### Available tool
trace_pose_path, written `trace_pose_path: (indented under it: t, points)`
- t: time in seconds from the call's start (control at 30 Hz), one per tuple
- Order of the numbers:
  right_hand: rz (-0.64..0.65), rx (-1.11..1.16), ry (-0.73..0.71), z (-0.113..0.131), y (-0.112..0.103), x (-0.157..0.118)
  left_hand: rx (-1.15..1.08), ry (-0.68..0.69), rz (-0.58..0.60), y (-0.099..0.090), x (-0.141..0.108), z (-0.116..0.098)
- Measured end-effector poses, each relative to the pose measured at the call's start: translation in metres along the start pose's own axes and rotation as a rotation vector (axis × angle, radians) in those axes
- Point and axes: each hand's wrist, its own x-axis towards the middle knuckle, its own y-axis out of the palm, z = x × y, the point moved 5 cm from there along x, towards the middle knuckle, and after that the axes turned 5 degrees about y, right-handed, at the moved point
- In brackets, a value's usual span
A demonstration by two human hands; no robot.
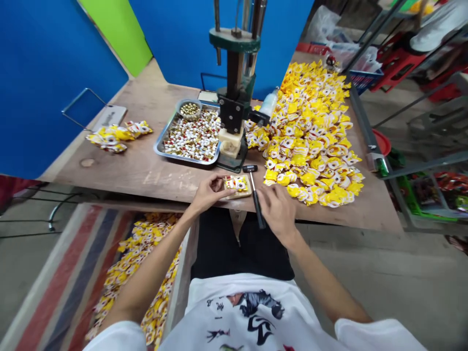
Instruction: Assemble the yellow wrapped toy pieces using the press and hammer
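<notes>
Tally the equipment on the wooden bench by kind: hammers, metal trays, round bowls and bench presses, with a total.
Hammers: 1, a black-handled hammer
Metal trays: 1, a steel tray
Round bowls: 1, a round metal bowl
Bench presses: 1, a green and black bench press
Total: 4

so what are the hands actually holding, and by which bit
The right hand seems to grip the black-handled hammer by its handle, low down. The left hand's fingers rest on the edge of a small wooden block.
</notes>
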Motion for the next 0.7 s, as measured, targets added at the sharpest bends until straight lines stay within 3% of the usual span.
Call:
trace_pose_path:
  t: [0.13, 0.23, 0.3, 0.43, 0.47, 0.53, 0.6, 0.63, 0.7]
  points:
    - [-0.004, -0.166, -0.079, -0.020, -0.014, 0.024, -0.108, 0.001, -0.053, -0.015, -0.001, -0.017]
    - [-0.006, -0.231, -0.136, -0.025, -0.005, 0.026, -0.013, 0.064, -0.121, -0.054, -0.008, -0.033]
    - [-0.036, -0.238, -0.120, -0.024, 0.003, 0.023, 0.139, 0.092, -0.252, -0.099, -0.014, -0.038]
    - [-0.012, -0.136, -0.016, -0.026, 0.009, 0.021, 0.474, 0.124, -0.765, -0.220, -0.028, -0.037]
    - [0.014, -0.048, 0.016, -0.028, 0.008, 0.023, 0.529, 0.109, -0.843, -0.246, -0.027, -0.035]
    - [0.075, 0.243, 0.090, -0.034, 0.004, 0.030, 0.586, 0.052, -0.883, -0.284, -0.017, -0.029]
    - [0.126, 0.600, 0.186, -0.039, -0.001, 0.036, 0.635, 0.021, -0.884, -0.298, -0.004, -0.026]
    - [0.137, 0.761, 0.236, -0.041, -0.004, 0.038, 0.676, 0.041, -0.916, -0.294, 0.001, -0.029]
    - [0.138, 1.006, 0.329, -0.040, -0.007, 0.040, 0.741, 0.154, -1.043, -0.259, 0.002, -0.040]
